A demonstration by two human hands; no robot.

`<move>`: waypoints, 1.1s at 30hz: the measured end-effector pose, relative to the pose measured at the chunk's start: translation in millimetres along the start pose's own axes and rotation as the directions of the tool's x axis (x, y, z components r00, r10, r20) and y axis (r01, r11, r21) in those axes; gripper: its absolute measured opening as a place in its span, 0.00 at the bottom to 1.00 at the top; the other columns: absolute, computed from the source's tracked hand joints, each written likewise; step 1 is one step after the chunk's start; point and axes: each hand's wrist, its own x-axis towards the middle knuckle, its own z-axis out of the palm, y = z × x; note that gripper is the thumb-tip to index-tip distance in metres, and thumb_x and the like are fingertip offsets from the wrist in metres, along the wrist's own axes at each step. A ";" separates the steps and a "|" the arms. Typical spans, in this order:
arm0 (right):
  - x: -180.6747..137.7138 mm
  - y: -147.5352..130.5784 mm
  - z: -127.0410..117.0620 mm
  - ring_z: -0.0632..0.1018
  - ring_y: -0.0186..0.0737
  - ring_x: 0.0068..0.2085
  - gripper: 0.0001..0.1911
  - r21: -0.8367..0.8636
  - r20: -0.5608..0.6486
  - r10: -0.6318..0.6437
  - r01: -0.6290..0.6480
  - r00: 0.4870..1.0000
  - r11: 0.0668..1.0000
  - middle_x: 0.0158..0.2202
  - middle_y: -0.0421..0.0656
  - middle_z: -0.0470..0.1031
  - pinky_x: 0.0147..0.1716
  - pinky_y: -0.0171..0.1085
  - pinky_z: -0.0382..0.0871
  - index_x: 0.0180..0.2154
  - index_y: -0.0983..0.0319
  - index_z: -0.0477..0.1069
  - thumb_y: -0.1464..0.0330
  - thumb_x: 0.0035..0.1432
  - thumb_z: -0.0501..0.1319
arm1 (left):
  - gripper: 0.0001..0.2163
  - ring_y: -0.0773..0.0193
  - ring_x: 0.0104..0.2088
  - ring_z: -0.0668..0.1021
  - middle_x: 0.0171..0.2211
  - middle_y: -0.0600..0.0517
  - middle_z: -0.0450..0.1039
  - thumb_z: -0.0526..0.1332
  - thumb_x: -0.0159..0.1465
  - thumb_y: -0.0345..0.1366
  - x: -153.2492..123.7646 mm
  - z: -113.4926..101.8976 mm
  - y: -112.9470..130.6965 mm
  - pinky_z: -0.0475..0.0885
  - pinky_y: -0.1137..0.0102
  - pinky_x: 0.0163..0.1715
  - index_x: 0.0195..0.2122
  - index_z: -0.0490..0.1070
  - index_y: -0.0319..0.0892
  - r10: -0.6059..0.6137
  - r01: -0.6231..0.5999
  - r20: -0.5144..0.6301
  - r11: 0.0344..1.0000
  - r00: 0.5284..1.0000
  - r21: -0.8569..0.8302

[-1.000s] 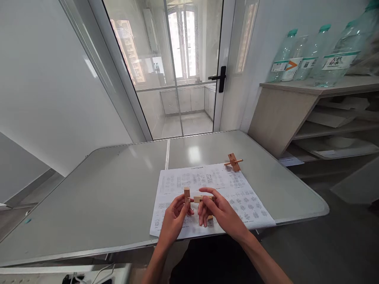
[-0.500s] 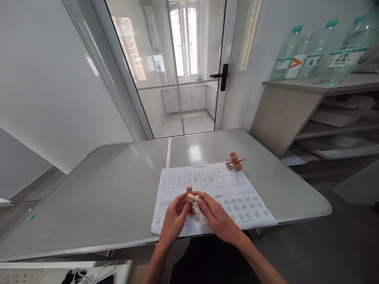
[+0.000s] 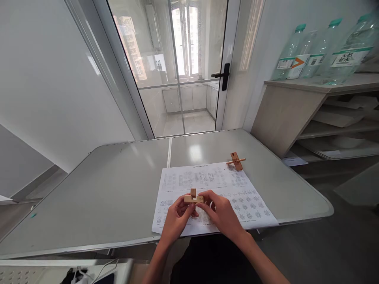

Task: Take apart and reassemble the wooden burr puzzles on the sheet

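In the head view, both forearms come up from the bottom edge and lean inward, so the hands meet in front of the person's body, above the near part of the table (image 3: pixel 133 181). The left hand (image 3: pixel 177 216) is turned with its thumb toward the person and its fingers curled behind; its grip pinches the wooden pieces from the left. The right hand (image 3: pixel 222 211) comes in from the other side, knuckles raised and wrist bent, its grip closed with thumb and index finger on the right end of a notched wooden bar (image 3: pixel 189 199). The bar lies level between the hands, and an upright wooden block (image 3: pixel 193 192) rises just behind its middle. The pieces are small here and partly covered by fingers, so which of them the left fingertips press on is hard to say.

Under the hands, a printed sheet (image 3: pixel 251 203) full of small diagrams reaches the table's near edge. At its far right corner sits a wooden piece with a peg through it (image 3: pixel 236 161). The table is grey and glossy, with a pale seam across it. Beyond it stands a glazed door (image 3: pixel 195 104) with a black handle (image 3: pixel 225 77); to the right, clear bottles (image 3: pixel 345 61) with green caps stand on a wooden shelf unit (image 3: pixel 284 112).
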 end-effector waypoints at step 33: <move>-3.5 -0.4 1.9 0.80 0.43 0.37 0.13 0.101 0.007 0.046 -0.046 0.999 0.994 0.38 0.44 0.80 0.33 0.39 0.75 0.47 0.57 0.74 0.56 0.71 0.59 | 0.24 0.62 0.33 0.79 0.35 0.50 0.80 0.62 0.69 0.52 -4.6 -3.0 1.0 0.74 0.68 0.39 0.60 0.68 0.43 0.026 -0.028 0.025 0.997 0.999 0.076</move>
